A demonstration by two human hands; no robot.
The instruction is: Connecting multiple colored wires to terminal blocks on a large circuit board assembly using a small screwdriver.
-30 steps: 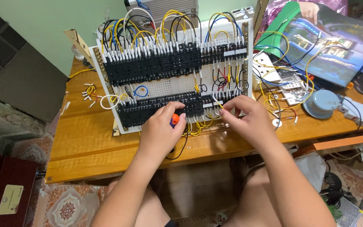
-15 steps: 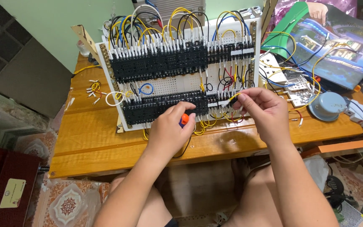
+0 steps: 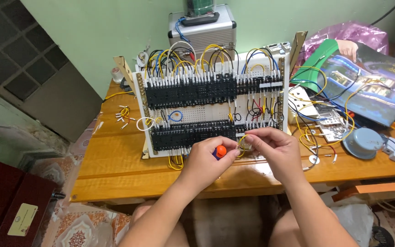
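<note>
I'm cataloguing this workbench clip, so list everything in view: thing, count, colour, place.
Wiring board: one, white with black terminal rows and yellow, blue, black wires, upright on the table.
Table: one, orange-brown wood.
Metal case: one, silver, behind the board.
Loose wire pieces: several, yellow and white, table left of the board.
Round cap: one, grey-blue, table right.
Poster: one, blue and green, far right.
Box: one, dark red, floor lower left.
Screwdriver: one, orange end, in the left hand.
Yellow wire: one, pinched by the right hand.
Left hand: at the board's lower row.
Right hand: beside it.
</note>
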